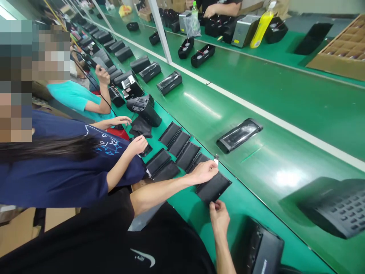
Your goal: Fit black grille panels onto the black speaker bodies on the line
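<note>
My left hand (204, 172) reaches over a row of flat black panels (188, 155) on the green table, its fingers pinched beside a small white piece (216, 163). Just below it, a black panel (214, 187) lies tilted at the near end of the row. My right hand (219, 215) is at that panel's lower edge, with thumb and fingertips closed on the edge. A black speaker housing (264, 247) stands on the table to the right of my right hand.
Black speaker units (239, 135) lie on the green conveyor (273, 102) beyond the table edge. At the left, a person's hand (138, 145) works close to the panels. A large black perforated housing (339, 209) is at the right.
</note>
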Demonstrator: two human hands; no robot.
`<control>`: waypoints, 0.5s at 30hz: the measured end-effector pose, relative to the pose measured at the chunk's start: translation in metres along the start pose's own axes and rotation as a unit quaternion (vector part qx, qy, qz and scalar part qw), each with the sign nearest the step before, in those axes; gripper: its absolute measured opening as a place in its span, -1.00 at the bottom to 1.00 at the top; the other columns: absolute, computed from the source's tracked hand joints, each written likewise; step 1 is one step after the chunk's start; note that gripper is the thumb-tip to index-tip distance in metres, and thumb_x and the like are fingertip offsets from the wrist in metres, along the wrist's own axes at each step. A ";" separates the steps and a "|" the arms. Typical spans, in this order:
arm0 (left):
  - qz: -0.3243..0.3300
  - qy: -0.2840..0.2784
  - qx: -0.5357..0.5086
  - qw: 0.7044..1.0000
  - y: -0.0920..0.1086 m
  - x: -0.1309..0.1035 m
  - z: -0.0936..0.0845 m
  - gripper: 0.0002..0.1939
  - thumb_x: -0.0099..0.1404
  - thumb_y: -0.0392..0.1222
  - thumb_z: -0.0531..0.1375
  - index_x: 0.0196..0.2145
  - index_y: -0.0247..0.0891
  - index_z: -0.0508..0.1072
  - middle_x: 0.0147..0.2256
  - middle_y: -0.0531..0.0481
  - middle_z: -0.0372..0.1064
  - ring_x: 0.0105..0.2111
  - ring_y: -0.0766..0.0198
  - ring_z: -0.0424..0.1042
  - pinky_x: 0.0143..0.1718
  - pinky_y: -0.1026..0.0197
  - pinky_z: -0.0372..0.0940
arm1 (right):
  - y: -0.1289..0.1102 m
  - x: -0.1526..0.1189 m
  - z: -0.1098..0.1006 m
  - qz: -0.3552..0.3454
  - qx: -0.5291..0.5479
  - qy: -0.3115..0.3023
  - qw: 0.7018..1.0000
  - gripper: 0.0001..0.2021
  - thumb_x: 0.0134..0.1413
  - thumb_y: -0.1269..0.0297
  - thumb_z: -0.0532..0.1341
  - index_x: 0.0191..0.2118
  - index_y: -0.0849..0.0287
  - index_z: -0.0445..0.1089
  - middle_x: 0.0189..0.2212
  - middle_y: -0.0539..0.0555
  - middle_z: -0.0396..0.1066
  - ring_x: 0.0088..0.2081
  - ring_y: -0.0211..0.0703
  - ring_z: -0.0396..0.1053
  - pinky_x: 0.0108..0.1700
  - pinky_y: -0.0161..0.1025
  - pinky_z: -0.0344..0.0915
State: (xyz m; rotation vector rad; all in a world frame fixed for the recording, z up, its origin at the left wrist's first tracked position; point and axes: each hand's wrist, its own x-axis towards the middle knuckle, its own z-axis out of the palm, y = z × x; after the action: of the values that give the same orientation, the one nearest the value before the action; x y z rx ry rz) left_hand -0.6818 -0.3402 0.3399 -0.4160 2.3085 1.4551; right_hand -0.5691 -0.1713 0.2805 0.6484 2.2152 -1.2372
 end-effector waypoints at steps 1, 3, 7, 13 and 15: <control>0.006 -0.001 -0.002 1.000 0.002 0.000 -0.003 -0.72 0.36 -0.05 0.18 -0.07 -0.22 0.52 -0.08 -0.02 0.58 -0.10 0.24 0.52 0.02 0.25 0.33 | 0.000 0.000 -0.008 0.004 0.012 -0.016 1.000 -0.43 -0.26 -0.30 0.16 -0.26 0.08 0.40 -0.40 0.17 0.54 -0.34 0.12 0.50 -0.21 -0.02 0.42; 0.012 0.002 -0.003 1.000 0.007 0.000 -0.011 -0.71 0.36 -0.07 0.17 -0.04 -0.23 0.51 -0.05 -0.04 0.56 -0.07 0.24 0.50 0.04 0.25 0.31 | -0.002 -0.002 -0.038 0.001 0.045 -0.063 0.997 -0.36 -0.29 -0.33 0.20 -0.22 0.13 0.44 -0.41 0.13 0.53 -0.35 0.08 0.48 -0.25 -0.07 0.41; -0.095 -0.114 -0.093 0.985 0.017 -0.011 -0.023 -0.59 0.41 0.08 0.14 0.06 -0.22 0.46 -0.02 -0.08 0.51 -0.21 0.27 0.51 -0.15 0.23 0.37 | -0.010 -0.019 -0.111 -0.012 0.093 -0.155 0.983 -0.32 -0.34 -0.30 0.40 -0.19 0.20 0.56 -0.40 0.09 0.53 -0.38 -0.01 0.45 -0.32 -0.15 0.38; -0.169 -0.353 -0.339 0.855 0.016 -0.064 -0.027 -0.54 0.23 -0.05 0.35 0.06 -0.20 0.46 -0.28 0.00 0.49 -0.45 0.32 0.45 -0.37 0.26 0.38 | 0.001 -0.057 -0.157 0.004 0.143 -0.144 0.979 -0.37 -0.26 -0.16 0.53 -0.09 0.18 0.63 -0.28 0.11 0.56 -0.37 -0.08 0.38 -0.31 -0.19 0.35; -0.158 -0.322 -0.369 0.857 0.012 -0.083 -0.027 -0.51 0.16 -0.15 0.39 0.04 -0.20 0.45 -0.34 0.03 0.47 -0.46 0.31 0.47 -0.41 0.29 0.36 | 0.008 -0.073 -0.151 0.021 0.201 -0.085 0.976 -0.30 -0.25 -0.16 0.53 0.02 0.15 0.59 -0.23 0.10 0.55 -0.37 -0.13 0.34 -0.32 -0.22 0.34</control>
State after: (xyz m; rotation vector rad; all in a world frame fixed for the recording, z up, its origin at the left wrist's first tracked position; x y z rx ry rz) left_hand -0.6181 -0.3560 0.3988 -0.3946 1.0568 1.8863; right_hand -0.5400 -0.0474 0.3906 0.7055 1.8154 -1.6718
